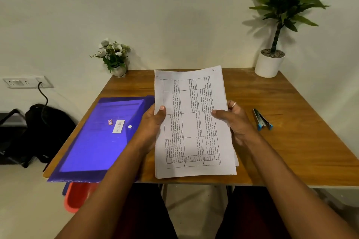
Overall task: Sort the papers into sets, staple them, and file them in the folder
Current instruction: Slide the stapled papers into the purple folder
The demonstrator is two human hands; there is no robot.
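A stack of white papers (192,122) printed with a table is held upright over the middle of the wooden table (291,141). My left hand (151,122) grips its left edge with the thumb on the front sheet. My right hand (235,120) grips the right edge, thumb also on the front. A translucent blue folder (101,141) with a white snap button and label lies flat on the table's left side, overhanging the front edge. A stapler (262,119) with blue ends lies on the table to the right of my right hand.
A small vase of white flowers (113,58) stands at the table's back left corner, and a white pot with a tall green plant (270,62) at the back right. A black bag (44,132) sits on the floor at left. Something red (77,198) sits under the folder's overhang.
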